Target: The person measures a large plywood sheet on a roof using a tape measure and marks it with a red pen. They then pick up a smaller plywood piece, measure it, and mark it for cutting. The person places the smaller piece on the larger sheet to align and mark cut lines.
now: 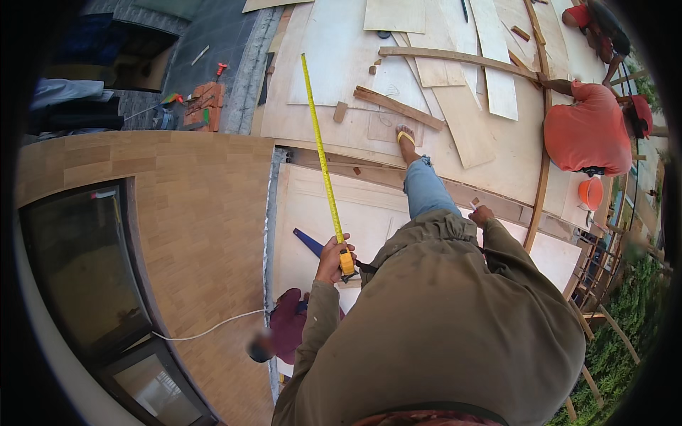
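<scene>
My left hand [329,260] is closed round a yellow and black tape measure [347,261]. Its yellow blade [318,145] runs out away from me, over the pale boards, with its far end unsupported as far as I can see. A blue tapered flat tool [308,242], possibly a saw blade, lies just left of that hand. On the other side, my right hand [482,215] is closed, fingers pinched near a small whitish thing [474,205] that is too small to name. My sandalled foot [406,138] is on the plywood ahead.
Loose plywood sheets [458,121] and wooden battens [398,106] lie ahead. A person in orange [586,128] crouches at right by an orange bucket [591,192]; another person [597,28] is beyond. Someone in maroon [286,326] is lower left. Orange bricks [206,105] stand far left.
</scene>
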Tool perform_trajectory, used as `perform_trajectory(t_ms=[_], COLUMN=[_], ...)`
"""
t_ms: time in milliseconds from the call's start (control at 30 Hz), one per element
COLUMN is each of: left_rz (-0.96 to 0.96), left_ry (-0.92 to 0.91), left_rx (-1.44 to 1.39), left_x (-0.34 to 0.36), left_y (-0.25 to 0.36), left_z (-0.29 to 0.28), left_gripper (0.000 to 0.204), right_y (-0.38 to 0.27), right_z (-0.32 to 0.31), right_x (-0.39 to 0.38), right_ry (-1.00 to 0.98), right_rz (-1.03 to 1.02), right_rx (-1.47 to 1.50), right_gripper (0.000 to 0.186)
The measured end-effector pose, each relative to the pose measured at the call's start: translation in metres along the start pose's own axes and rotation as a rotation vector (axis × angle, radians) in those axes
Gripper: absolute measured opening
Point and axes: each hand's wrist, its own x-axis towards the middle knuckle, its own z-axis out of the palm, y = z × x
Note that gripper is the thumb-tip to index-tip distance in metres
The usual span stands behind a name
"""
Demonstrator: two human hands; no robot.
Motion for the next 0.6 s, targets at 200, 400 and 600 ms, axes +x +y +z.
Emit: perform_trajectory(t_ms=[200,400,600], left_rz=[-0.072,0.021,0.042], left_ry=[0.049,0.086,0.120], left_rx=[-0.093,-0.093,-0.129], left_x=[0.068,0.101,0.127], left_y=[0.161,0.296,0.365], left_z=[0.062,0.100,0.111], left_gripper=[0.023,0.025,0.027], right_y=[-0.169,-0.348,-0.472], right_z=[-0.170,-0.370,-0.445], right_x=[0.113,0.196,0.237], right_ry=[0.063,0.295,0.327], right_rz=[-0.080,-0.391,-0.498], right_rx=[0.092,0.186,0.271], right_gripper=[0.042,0.037,0.037])
